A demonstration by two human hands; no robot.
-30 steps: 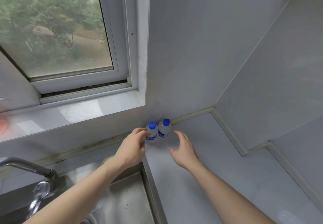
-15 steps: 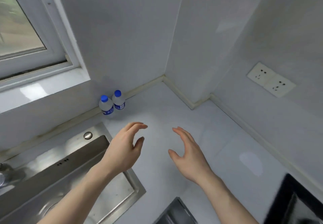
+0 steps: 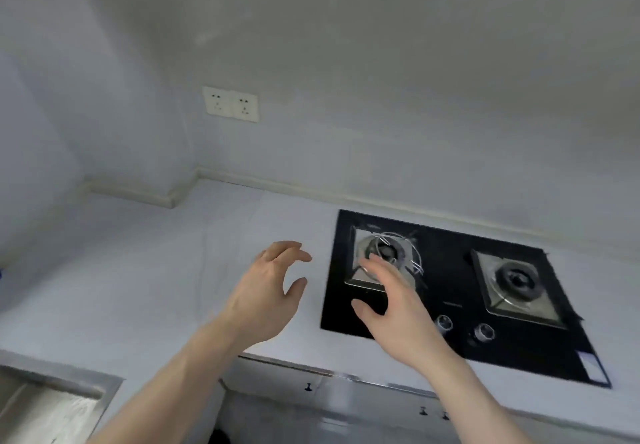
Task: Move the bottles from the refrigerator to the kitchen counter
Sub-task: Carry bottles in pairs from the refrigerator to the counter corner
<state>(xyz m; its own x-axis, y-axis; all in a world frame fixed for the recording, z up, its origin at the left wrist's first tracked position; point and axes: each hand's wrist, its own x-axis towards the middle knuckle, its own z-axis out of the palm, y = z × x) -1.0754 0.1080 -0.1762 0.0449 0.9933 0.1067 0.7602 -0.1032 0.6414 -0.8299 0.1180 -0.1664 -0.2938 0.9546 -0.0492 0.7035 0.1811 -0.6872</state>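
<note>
Head view: both hands — left point(image 3: 263, 291), right point(image 3: 398, 308) — hover empty, fingers loosely spread, over the table point(image 3: 138, 270) by the stove point(image 3: 450, 287); no bottles visible — best fetch the next from the refrigerator.

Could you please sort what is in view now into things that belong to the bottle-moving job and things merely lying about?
Part of the job:
- kitchen counter, where bottles go; no bottle shows on it here
- left hand, holding nothing
- right hand, holding nothing

Just there:
- gas hob with two knobs
- wall sockets
- sink
- cabinet doors
</note>
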